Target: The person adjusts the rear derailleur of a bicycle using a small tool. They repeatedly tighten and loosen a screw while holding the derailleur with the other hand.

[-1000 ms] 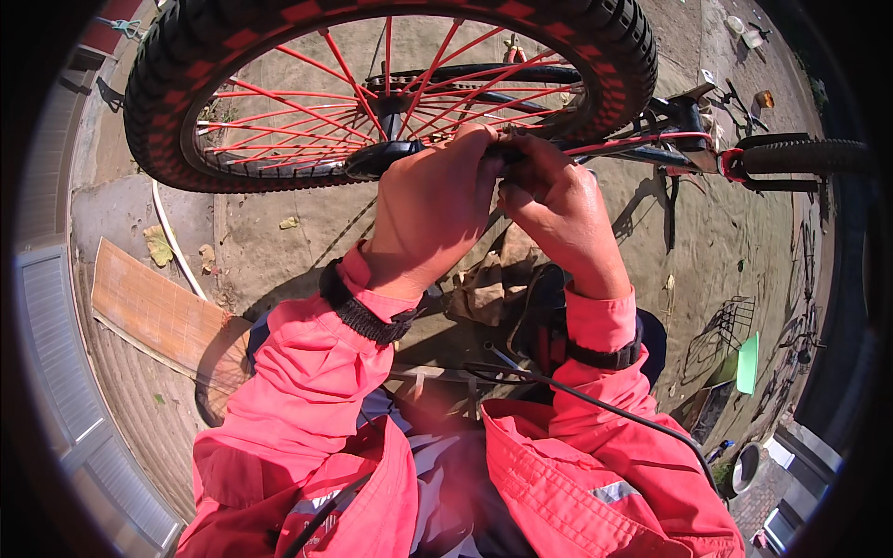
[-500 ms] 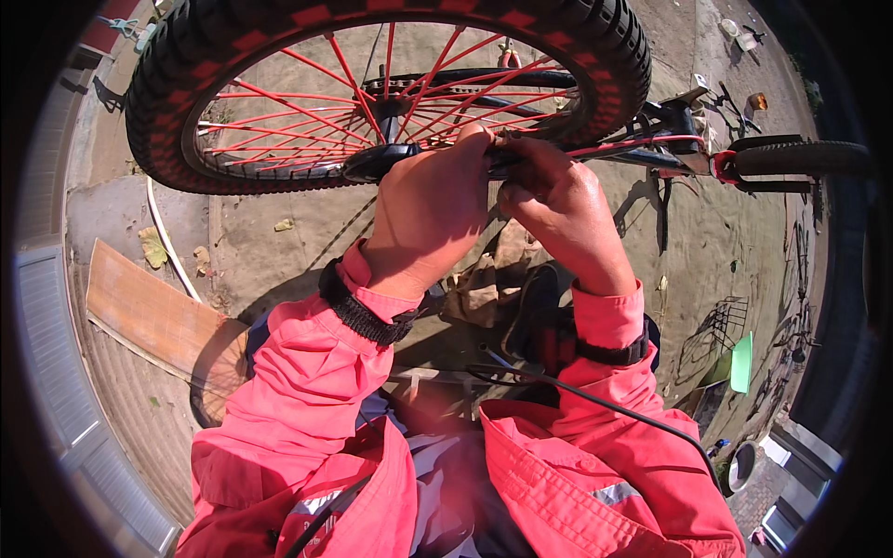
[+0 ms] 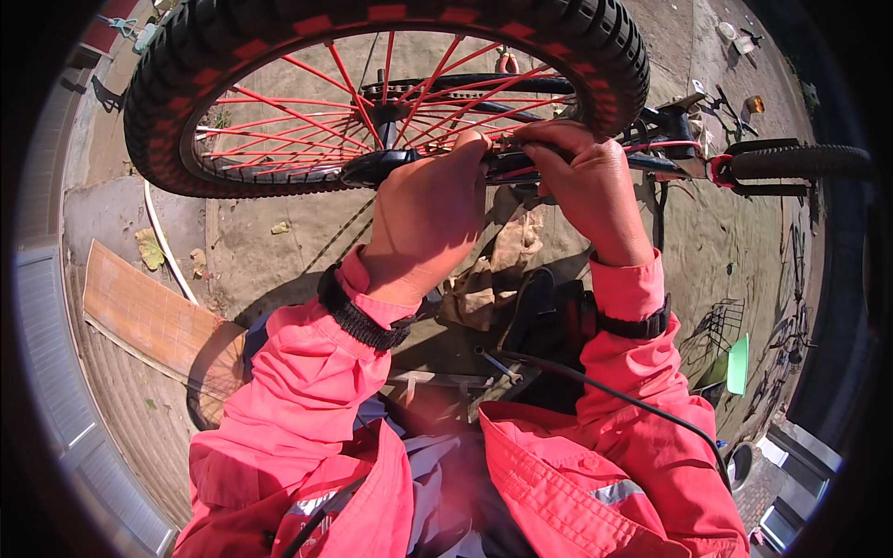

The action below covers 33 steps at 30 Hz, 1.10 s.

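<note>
A bicycle wheel point(image 3: 391, 16) with red spokes and a black knobby tyre fills the top of the view. Just right of the round black hub part point(image 3: 377, 169), my left hand point(image 3: 433, 200) is closed, its fingertips at the dark frame tube point(image 3: 512, 166). A short gap along that tube separates it from my right hand point(image 3: 591, 186), whose fingers are bent and pinched together. What either hand grips is too small or hidden. A red cable point(image 3: 659, 145) runs rightward beyond my right hand. Behind the spokes show the chain and a dark frame bar point(image 3: 502, 81).
Pliers with red handles point(image 3: 506, 63) lie beyond the wheel. A wrench point(image 3: 502, 366) is below my hands, near a black cable point(image 3: 614, 392) crossing my right sleeve. Brown cloth point(image 3: 493, 274) lies on the ground, a wooden board point(image 3: 153, 312) at left, a second wheel point(image 3: 800, 162) at right.
My right hand has moved right, away from my left, showing more of the tube between them. My left hand stays in nearly the same place. More of the wrench shows below.
</note>
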Each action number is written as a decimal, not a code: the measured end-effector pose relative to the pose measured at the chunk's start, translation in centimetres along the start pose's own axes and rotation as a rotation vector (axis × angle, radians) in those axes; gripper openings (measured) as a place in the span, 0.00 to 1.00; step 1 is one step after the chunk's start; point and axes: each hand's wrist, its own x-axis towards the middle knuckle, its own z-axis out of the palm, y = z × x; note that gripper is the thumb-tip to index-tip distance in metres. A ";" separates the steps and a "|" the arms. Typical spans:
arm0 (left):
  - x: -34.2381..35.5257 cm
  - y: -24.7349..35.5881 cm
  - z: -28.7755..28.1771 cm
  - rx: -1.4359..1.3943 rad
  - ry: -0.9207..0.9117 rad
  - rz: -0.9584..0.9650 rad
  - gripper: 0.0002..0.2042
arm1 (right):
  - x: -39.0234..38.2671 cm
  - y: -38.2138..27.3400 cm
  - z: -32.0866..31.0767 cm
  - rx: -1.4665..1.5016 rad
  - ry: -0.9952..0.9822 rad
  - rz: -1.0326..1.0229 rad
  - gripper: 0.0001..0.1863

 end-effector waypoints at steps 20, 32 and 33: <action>-0.1 -0.5 0.6 -0.028 0.098 0.060 0.07 | 1.6 -0.6 0.6 0.200 -0.149 0.198 0.12; -0.2 -0.2 0.2 -0.057 0.033 0.005 0.09 | 1.9 -1.1 1.0 0.084 -0.130 0.167 0.09; -0.2 -0.2 0.2 -0.054 0.030 0.005 0.09 | 1.9 -1.1 1.0 0.042 -0.134 0.136 0.10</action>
